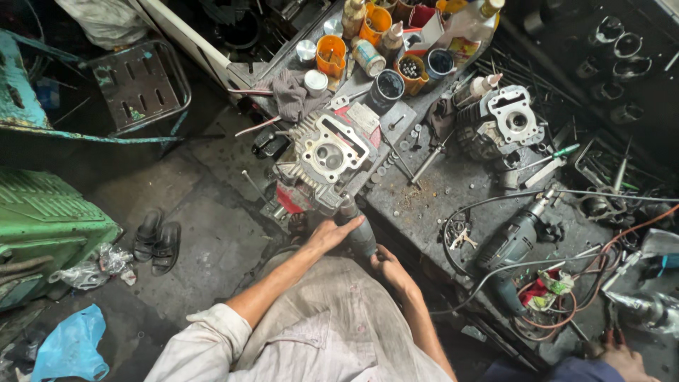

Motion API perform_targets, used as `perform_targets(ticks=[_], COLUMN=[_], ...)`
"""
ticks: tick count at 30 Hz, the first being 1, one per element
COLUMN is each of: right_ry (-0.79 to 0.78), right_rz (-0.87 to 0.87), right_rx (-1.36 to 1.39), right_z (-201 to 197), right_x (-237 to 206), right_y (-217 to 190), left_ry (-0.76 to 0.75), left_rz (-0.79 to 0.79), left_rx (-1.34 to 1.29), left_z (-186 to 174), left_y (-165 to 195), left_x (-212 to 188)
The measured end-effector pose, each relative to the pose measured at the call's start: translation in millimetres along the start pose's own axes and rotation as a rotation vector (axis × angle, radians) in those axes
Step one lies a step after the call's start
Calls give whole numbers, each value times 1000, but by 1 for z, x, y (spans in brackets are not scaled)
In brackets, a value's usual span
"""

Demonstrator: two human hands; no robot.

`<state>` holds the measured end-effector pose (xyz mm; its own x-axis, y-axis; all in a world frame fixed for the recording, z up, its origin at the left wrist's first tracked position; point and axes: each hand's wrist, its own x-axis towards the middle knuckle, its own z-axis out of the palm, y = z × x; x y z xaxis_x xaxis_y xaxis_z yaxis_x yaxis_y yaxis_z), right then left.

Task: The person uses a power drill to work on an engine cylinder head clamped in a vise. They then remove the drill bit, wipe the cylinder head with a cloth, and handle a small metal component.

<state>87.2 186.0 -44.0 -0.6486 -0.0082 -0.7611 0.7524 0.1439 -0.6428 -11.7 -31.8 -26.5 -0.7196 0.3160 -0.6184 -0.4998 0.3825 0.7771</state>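
Crowded, grease-dark workbench (453, 191): we hold a power tool against an engine cylinder head at the bench's near edge

Our left hand (332, 232) wraps over the dark grey power tool (356, 228), fingers closed around its body, while our right hand (392, 272) curls at its rear end, both forearms drawn in close to the chest as if to steady it; the tool's nose points up at the finned cylinder head (327, 159), which sits tilted on the corner of the bench, its open face toward us. A second cylinder head (503, 122) rests farther right, an electric drill (511, 244) lies among tangled cables, and orange cups (331, 55) crowd the back. Sandals (157, 242) wait on the floor
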Motion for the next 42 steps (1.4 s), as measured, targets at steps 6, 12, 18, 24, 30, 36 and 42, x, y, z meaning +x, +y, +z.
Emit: perform_targets(ticks=[6, 12, 18, 24, 30, 36, 42], right_ry=[30, 34, 40, 42, 42, 38, 13], right_rz=[20, -8, -53, -26, -57, 0, -21], right_rx=[2, -38, -52, -54, -62, -39, -79], right_z=[-1, -1, -1, -2, -6, -6, -6], right_x=[0, 0, -6, -11, -16, -17, -20], right_y=[-2, -3, -3, -6, -6, -4, -5], left_ry=[-20, -36, -20, 12, 28, 47, 21], left_rz=[77, -14, 19, 46, 67, 83, 59], left_rx=[-82, -34, 2, 29, 140, 133, 160], left_z=[3, -1, -2, 0, 4, 7, 8], left_y=[5, 16, 25, 30, 27, 21, 21], left_x=[0, -7, -14, -20, -14, -9, -8])
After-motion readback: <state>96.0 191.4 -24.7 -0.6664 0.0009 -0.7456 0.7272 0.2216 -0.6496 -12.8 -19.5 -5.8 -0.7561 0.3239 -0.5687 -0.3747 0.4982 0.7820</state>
